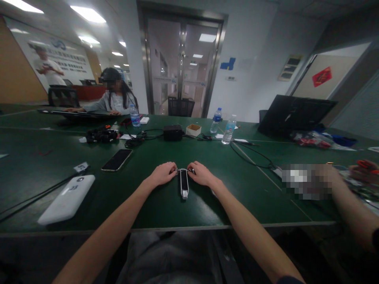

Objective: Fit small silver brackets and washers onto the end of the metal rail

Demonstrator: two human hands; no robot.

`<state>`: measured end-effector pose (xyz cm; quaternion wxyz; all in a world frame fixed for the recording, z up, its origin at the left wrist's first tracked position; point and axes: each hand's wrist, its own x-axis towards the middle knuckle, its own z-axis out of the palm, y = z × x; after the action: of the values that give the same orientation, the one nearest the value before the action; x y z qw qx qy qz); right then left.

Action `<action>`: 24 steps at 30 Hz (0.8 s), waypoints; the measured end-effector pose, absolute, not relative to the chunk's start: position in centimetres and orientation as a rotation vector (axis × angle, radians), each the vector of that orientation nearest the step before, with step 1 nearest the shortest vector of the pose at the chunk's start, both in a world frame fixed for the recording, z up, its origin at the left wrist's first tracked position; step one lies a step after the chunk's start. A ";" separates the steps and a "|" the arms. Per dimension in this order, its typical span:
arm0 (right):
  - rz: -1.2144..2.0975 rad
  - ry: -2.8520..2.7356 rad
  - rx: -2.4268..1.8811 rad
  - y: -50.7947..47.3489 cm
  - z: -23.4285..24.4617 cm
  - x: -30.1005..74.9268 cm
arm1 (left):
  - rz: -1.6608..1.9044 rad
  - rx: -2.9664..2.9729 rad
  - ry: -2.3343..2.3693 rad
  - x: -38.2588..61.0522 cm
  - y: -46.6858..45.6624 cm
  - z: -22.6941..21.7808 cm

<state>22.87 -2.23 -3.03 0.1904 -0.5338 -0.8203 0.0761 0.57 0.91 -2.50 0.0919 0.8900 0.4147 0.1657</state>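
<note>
On the green table straight in front of me lies a slim black-and-silver device (184, 183), with a pale tip pointing toward me. Its exact kind I cannot make out. My left hand (164, 173) rests at the left of its far end, fingers curled in a pinch on a small silver part there. From the opposite side, my right hand (201, 173) pinches another small shiny part at the same end. The fingertips cover most of these parts.
A black phone (117, 159) and a white phone-shaped case (67, 199) lie left. Behind are a black adapter (173, 133), a small open box (193, 130), cables and water bottles (229, 129). A co-worker's arm (352, 209) reaches in at right; another person (114, 94) sits across.
</note>
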 end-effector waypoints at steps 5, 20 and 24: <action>0.233 -2.296 -1.491 -2.4 -2.9 22.8 | 0.543 2.631 1.222 0.5 1.0 -2.5; 0.254 -2.260 -1.485 -1.4 -3.6 24.0 | 0.508 2.575 1.262 0.4 1.3 -2.6; 0.274 -2.252 -1.456 -1.4 -3.5 23.9 | 0.499 2.553 1.281 0.3 1.1 -2.5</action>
<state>23.88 -1.41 -3.48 0.2211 -0.5266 -0.8148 0.0993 0.29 1.12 -2.54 0.1209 0.8740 0.4386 0.1707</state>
